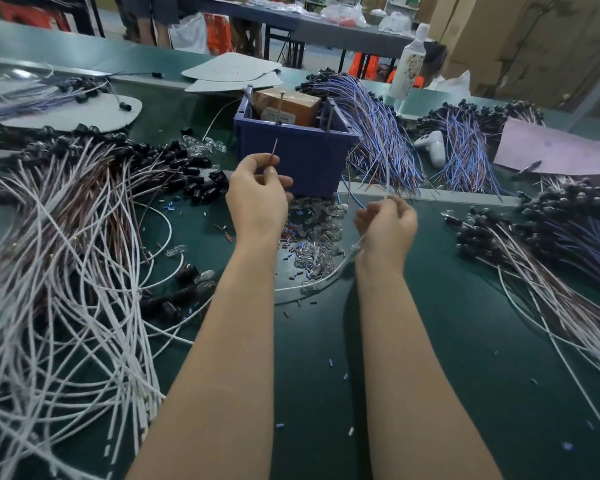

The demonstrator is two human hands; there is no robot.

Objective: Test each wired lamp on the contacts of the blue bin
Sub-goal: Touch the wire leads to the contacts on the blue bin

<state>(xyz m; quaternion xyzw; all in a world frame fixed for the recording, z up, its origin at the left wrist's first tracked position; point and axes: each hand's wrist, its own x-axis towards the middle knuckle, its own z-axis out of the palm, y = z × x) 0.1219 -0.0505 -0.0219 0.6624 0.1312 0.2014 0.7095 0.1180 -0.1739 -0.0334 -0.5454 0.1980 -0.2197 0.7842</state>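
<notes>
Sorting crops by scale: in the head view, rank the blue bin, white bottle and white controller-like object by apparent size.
1. blue bin
2. white bottle, standing farther back, so its real size is unsure
3. white controller-like object

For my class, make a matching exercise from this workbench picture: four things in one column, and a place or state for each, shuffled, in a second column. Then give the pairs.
Column one
1 blue bin
2 brown box
3 left hand
4 right hand

Column two
A pinches a thin brown wire
B stands on the green table
C holds a white wire
D sits inside the bin

Pairs: 1-B, 2-D, 3-A, 4-C
</notes>
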